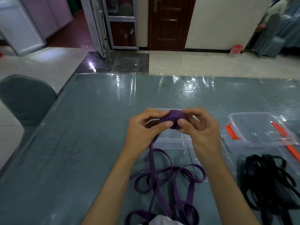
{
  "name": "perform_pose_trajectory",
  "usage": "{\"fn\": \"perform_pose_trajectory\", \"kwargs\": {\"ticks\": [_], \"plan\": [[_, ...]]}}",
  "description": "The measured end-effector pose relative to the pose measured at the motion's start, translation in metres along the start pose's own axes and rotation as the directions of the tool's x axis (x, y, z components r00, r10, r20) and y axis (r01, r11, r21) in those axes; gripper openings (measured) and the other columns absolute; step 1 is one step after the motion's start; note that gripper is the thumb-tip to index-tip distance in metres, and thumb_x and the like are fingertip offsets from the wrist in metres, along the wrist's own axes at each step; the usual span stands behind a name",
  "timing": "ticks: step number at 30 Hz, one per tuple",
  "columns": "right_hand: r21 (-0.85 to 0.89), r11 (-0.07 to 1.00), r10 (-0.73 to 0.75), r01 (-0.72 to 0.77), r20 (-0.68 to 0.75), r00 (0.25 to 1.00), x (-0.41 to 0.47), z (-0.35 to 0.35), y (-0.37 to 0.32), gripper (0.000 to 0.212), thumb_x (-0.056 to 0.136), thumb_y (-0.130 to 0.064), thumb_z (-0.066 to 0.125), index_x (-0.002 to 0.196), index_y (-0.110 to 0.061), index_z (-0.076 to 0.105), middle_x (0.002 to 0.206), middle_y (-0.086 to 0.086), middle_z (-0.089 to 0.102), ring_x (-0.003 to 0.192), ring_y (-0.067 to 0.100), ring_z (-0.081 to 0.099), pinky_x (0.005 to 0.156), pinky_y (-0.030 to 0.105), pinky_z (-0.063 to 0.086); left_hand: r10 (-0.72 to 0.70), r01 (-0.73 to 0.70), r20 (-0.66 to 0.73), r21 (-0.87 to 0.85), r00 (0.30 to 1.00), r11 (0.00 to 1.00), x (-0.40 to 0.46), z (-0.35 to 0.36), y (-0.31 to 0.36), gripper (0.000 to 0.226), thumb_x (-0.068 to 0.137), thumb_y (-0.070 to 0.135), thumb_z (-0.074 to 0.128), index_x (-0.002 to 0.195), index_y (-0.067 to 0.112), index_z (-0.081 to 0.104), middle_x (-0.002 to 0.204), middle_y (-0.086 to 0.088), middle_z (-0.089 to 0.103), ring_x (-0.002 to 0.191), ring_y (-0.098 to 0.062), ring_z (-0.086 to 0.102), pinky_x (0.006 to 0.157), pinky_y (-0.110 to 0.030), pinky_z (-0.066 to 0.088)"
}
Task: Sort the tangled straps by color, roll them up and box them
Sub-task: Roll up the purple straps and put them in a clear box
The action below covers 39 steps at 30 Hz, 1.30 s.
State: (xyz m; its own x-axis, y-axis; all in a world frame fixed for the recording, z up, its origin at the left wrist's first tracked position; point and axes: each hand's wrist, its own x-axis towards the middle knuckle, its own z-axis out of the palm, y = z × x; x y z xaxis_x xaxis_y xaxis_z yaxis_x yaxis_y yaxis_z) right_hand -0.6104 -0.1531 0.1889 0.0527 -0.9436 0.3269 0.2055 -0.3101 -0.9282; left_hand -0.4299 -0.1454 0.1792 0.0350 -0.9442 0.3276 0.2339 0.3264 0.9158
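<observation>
Grey surface [81,143]: both hands, left [146,127] and right [199,129], pinch a half-wound purple roll [173,118]; its loose tail [162,176] and black straps [267,179] remain, box [170,140] seemingly unfilled.

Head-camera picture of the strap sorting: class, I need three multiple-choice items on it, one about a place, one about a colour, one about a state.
1. Where does the loose black strap pile lie?
A. right of the purple strap
B. on the chair
C. inside a box

2. What colour are the clear plastic box's latches?
A. green
B. orange
C. white

3. The purple strap roll is:
A. boxed
B. lying flat on the table
C. held by both hands, with a tail unrolled

Answers: 1 A, it lies on the table at the right; 2 B, orange clip shows; 3 C, left hand and right hand pinch it.
</observation>
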Motion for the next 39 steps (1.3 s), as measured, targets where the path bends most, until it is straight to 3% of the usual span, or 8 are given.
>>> {"fn": "perform_pose_trajectory", "kwargs": {"ticks": [4,9,12,15,19,26,34,39], "plan": [[-0.045,0.996,0.072,-0.071,0.018,0.997,0.001,-0.002,0.003,0.018,0.082,-0.013,0.083,0.092,-0.012,0.068,0.112,0.025,0.071,0.108,0.040,0.074,0.082,0.052,0.065,-0.019,0.017,0.017,0.121,1.000,0.992,0.008,-0.008,0.011,0.038,0.067,0.023,0.098,0.100,0.032,0.081,0.098,-0.002,0.082,0.092,-0.018,0.079,0.082,-0.024,0.061],[-0.007,1.000,0.028,-0.028,-0.013,1.000,0.005,0.003,-0.001,0.015,0.087,-0.018,0.085,0.098,-0.023,0.075,0.100,0.008,0.077,0.101,0.033,0.077,0.073,0.043,0.067,-0.016,0.017,-0.004,0.129,1.000,0.991,0.005,-0.002,0.006,0.040,0.075,0.023,0.095,0.111,0.035,0.079,0.110,0.001,0.080,0.103,-0.019,0.077,0.086,-0.025,0.060],[0.073,0.996,0.062,-0.059,-0.040,0.997,0.004,0.011,0.001,0.016,0.085,-0.031,0.087,0.091,-0.024,0.074,0.109,0.017,0.074,0.106,0.037,0.076,0.079,0.049,0.065,0.015,-0.017,0.015,0.137,1.000,0.990,0.004,-0.006,0.007,0.045,0.083,0.016,0.089,0.124,0.027,0.077,0.118,-0.002,0.078,0.110,-0.024,0.075,0.092,-0.026,0.059],[-0.042,0.997,0.059,-0.059,0.009,0.998,0.009,0.008,-0.001,0.019,0.080,-0.026,0.087,0.089,-0.020,0.071,0.109,0.015,0.076,0.105,0.034,0.076,0.089,0.052,0.063,0.052,-0.044,-0.061,0.122,0.997,0.992,0.001,-0.008,0.006,0.039,0.082,0.016,0.090,0.117,0.028,0.079,0.113,0.000,0.080,0.106,-0.022,0.077,0.089,-0.024,0.060],[-0.095,0.995,-0.041,0.042,0.014,0.999,0.015,0.010,-0.007,0.021,0.084,-0.024,0.085,0.101,-0.029,0.074,0.105,0.006,0.079,0.098,0.028,0.078,0.084,0.042,0.066,0.058,-0.048,-0.176,0.060,0.983,0.997,-0.005,0.002,0.005,0.029,0.084,0.008,0.087,0.109,0.020,0.081,0.110,-0.006,0.079,0.105,-0.024,0.077,0.089,-0.025,0.059],[0.004,0.997,0.076,-0.077,0.121,0.990,0.019,-0.002,-0.008,0.018,0.086,-0.016,0.087,0.092,-0.021,0.071,0.106,0.012,0.079,0.101,0.036,0.078,0.075,0.049,0.066,-0.017,0.019,-0.132,0.010,0.991,1.000,0.005,0.000,0.021,0.032,0.076,0.006,0.092,0.097,0.028,0.082,0.095,-0.002,0.082,0.090,-0.015,0.079,0.079,-0.023,0.061],[0.005,0.998,-0.056,0.056,0.061,0.997,0.013,0.006,-0.013,0.016,0.093,-0.025,0.078,0.109,-0.026,0.074,0.114,0.006,0.077,0.106,0.030,0.077,0.078,0.040,0.066,0.021,-0.025,0.035,0.117,0.999,0.993,0.011,-0.002,0.028,0.040,0.081,0.016,0.091,0.116,0.028,0.078,0.112,0.000,0.080,0.108,-0.019,0.076,0.090,-0.024,0.059],[-0.033,0.999,0.030,-0.028,0.073,0.997,0.018,0.003,-0.017,0.027,0.081,-0.028,0.089,0.096,-0.020,0.068,0.107,0.011,0.079,0.103,0.032,0.077,0.082,0.042,0.065,0.079,-0.072,-0.033,0.179,0.996,0.981,0.015,-0.006,0.034,0.040,0.074,0.019,0.096,0.107,0.033,0.077,0.105,0.003,0.081,0.100,-0.017,0.078,0.085,-0.021,0.059]]}}
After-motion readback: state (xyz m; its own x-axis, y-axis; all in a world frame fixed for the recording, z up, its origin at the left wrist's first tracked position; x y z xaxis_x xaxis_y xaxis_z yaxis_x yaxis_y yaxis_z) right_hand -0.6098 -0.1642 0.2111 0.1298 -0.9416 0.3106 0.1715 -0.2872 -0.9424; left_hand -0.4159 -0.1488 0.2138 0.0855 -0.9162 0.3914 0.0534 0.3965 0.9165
